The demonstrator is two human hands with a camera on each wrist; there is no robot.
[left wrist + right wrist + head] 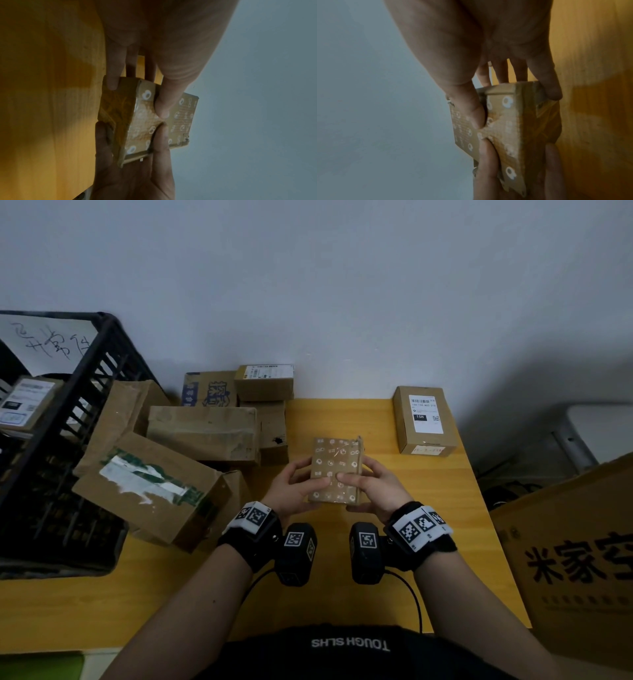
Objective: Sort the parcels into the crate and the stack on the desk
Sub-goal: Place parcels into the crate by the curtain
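A small brown parcel (334,463) printed with white icons is held above the yellow desk (342,419) by both hands. My left hand (294,487) grips its left side, thumb on top and fingers underneath. My right hand (373,486) grips the right side the same way. In the left wrist view the parcel (145,121) shows both thumbs pressed on its patterned top; the right wrist view shows the parcel (505,128) likewise. A black slatted crate (68,419) stands at the left with a labelled parcel (24,402) inside. A labelled box (424,419) sits at the desk's far right.
A heap of several brown cartons (191,440) lies between the crate and my hands, with a small labelled box (265,381) on top at the back. A large yellow printed carton (575,559) stands off the desk's right edge. A grey wall lies behind the desk.
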